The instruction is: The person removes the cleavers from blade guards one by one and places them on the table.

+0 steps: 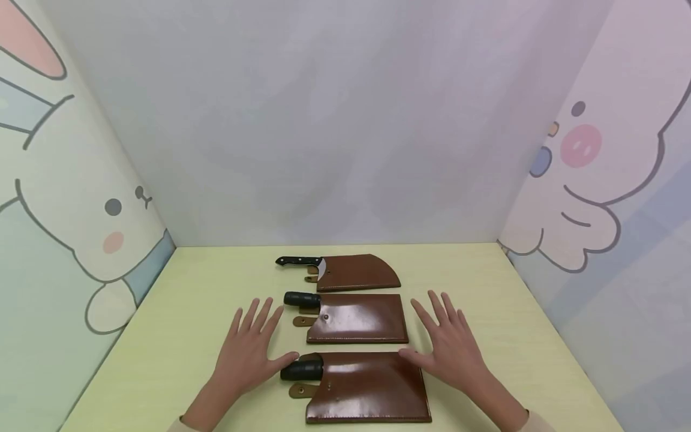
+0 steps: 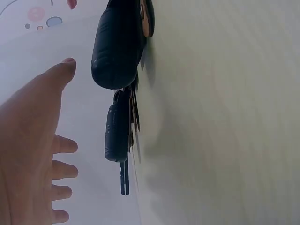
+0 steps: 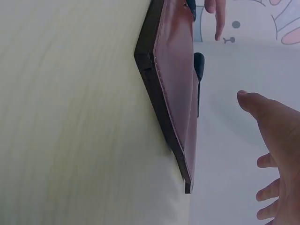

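Our left hand point(image 1: 244, 359) and right hand point(image 1: 454, 351) spread empty fingers beside the near sheath point(image 1: 372, 387) we should keep level.

A pale yellow tabletop point(image 1: 518, 330) spread across the lower frame. Behind it, a plain greyish-white wall point(image 1: 324, 120) rose to the top edge. Side walls point(image 1: 38, 336) showed a white cartoon rabbit point(image 1: 70, 192) at left, a pale cartoon animal point(image 1: 626, 120) at right.
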The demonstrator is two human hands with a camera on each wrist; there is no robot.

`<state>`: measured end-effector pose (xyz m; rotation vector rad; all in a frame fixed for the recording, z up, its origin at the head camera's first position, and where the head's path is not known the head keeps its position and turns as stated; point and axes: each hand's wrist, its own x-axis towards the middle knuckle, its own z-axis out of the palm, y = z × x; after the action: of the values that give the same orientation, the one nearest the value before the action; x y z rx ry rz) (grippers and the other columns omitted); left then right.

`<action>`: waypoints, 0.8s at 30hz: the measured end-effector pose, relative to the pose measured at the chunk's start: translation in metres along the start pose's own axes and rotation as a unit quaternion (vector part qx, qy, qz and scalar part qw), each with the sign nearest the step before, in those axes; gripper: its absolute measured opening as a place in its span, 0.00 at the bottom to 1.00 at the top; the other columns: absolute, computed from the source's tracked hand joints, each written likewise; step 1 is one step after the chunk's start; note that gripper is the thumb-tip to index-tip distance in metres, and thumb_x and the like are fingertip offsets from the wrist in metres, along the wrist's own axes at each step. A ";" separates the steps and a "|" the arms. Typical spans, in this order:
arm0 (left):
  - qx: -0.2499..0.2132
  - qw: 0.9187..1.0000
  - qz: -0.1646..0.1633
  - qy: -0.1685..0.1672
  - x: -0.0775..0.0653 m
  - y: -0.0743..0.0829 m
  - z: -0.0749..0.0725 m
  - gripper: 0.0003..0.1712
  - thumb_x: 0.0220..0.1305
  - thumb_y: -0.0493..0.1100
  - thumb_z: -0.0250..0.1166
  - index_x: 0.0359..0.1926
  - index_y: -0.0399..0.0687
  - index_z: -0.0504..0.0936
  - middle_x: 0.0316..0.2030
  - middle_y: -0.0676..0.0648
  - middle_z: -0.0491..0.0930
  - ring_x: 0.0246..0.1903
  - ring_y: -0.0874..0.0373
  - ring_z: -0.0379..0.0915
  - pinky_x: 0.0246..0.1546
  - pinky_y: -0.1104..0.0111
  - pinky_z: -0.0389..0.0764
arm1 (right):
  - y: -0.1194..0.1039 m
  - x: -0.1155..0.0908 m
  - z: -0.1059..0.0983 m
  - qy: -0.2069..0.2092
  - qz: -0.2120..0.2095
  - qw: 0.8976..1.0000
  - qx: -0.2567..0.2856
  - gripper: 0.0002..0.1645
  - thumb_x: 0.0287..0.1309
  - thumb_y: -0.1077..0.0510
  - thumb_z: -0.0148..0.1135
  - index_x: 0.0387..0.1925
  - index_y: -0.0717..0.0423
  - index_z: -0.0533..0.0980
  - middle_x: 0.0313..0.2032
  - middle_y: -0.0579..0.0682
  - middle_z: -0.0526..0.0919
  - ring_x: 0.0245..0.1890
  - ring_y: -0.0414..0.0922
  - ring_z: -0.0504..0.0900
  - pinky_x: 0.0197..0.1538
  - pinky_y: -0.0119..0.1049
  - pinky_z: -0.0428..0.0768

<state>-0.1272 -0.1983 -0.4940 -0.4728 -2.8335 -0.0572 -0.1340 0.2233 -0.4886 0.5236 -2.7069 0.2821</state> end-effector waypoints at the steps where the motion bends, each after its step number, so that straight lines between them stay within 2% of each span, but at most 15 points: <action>1: -0.006 1.000 0.002 -0.001 -0.002 0.001 0.000 0.57 0.57 0.84 0.54 0.73 0.48 0.71 0.75 0.40 0.63 0.75 0.38 0.53 0.72 0.42 0.52 | 0.000 -0.002 0.000 -0.001 -0.002 1.000 0.001 0.60 0.49 0.19 0.65 0.76 0.43 0.65 0.75 0.61 0.60 0.75 0.66 0.56 0.64 0.71 0.65; 9: -0.064 0.998 0.013 -0.024 -0.017 0.007 0.000 0.54 0.59 0.81 0.58 0.72 0.47 0.72 0.74 0.42 0.66 0.75 0.40 0.57 0.72 0.44 0.56 | -0.001 -0.016 0.003 -0.011 -0.035 0.999 0.006 0.61 0.47 0.19 0.67 0.75 0.48 0.67 0.71 0.61 0.68 0.72 0.65 0.64 0.68 0.59 0.66; 13: -0.094 0.994 0.028 -0.040 -0.019 0.011 -0.001 0.54 0.60 0.80 0.59 0.73 0.47 0.71 0.74 0.44 0.66 0.74 0.41 0.58 0.71 0.45 0.58 | -0.004 -0.024 0.005 -0.043 -0.036 0.998 0.018 0.61 0.48 0.19 0.67 0.75 0.46 0.66 0.71 0.57 0.69 0.72 0.62 0.65 0.67 0.58 0.69; 18: -0.129 0.988 0.065 -0.051 -0.019 0.017 -0.001 0.50 0.61 0.76 0.63 0.71 0.45 0.73 0.71 0.43 0.71 0.72 0.42 0.63 0.70 0.47 0.62 | -0.009 -0.032 0.004 -0.086 -0.037 0.994 0.048 0.62 0.47 0.17 0.65 0.77 0.43 0.64 0.70 0.52 0.71 0.69 0.55 0.70 0.61 0.55 0.77; 24: -0.161 0.977 0.095 -0.103 -0.015 0.019 -0.002 0.47 0.62 0.74 0.63 0.68 0.45 0.75 0.67 0.44 0.75 0.69 0.42 0.66 0.68 0.47 0.65 | -0.012 -0.040 0.005 -0.132 -0.050 0.987 0.074 0.65 0.45 0.13 0.61 0.77 0.43 0.63 0.69 0.49 0.71 0.67 0.50 0.73 0.55 0.53 0.81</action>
<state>-0.1070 -0.1853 -0.4961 -0.8637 -2.9723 -0.4599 -0.0965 0.2234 -0.5070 0.7892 -2.9168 0.4142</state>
